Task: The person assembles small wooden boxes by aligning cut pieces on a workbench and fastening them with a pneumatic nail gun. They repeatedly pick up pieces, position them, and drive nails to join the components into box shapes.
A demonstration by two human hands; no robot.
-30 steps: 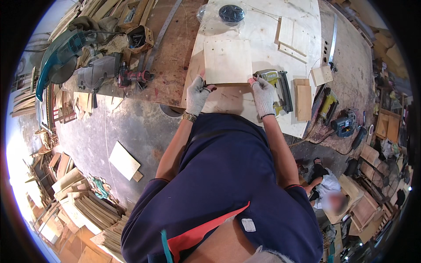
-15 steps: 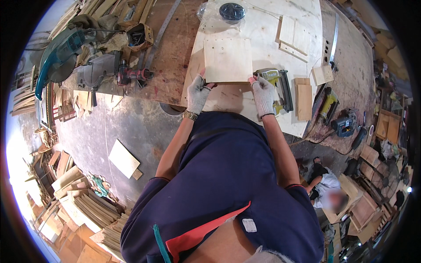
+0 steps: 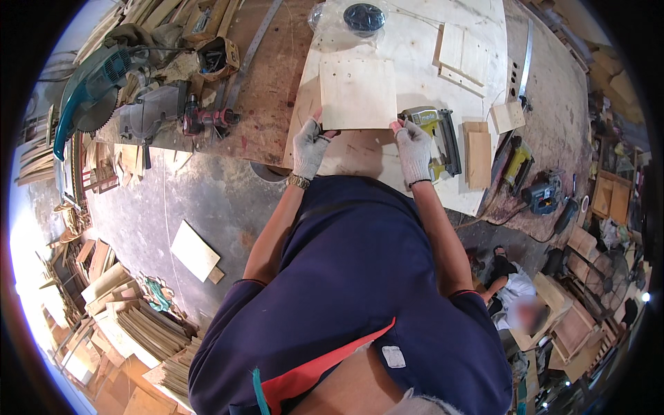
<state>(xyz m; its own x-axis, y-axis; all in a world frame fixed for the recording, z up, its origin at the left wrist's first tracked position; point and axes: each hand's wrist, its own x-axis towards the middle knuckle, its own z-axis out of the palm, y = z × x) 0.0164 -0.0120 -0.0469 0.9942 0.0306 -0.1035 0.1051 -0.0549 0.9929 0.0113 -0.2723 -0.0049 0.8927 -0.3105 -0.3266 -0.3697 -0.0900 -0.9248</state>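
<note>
A pale square wooden board [image 3: 358,95] is held over a large plywood sheet on the workbench. My left hand [image 3: 310,149], in a white knit glove with bare fingertips, grips its near left corner. At the near right corner my right hand [image 3: 413,146], gloved the same way, pinches the edge. A few small dark holes or marks run along the board's far edge. Just right of my right hand lies a green and black nail gun [image 3: 443,138]. Narrow wooden strips [image 3: 478,157] rest beyond it, with a small wood block [image 3: 508,117] close by.
A round black object in clear plastic [image 3: 364,19] lies at the back, near joined wood pieces [image 3: 462,59]. To the left are a red drill [image 3: 207,117] and a teal miter saw [image 3: 93,97]. A second nail gun [image 3: 519,164] and a jigsaw [image 3: 544,195] sit right. A person [image 3: 515,297] is lower right.
Nearly nothing differs. The whole view has shifted very slightly, and both hands keep their hold on the board.
</note>
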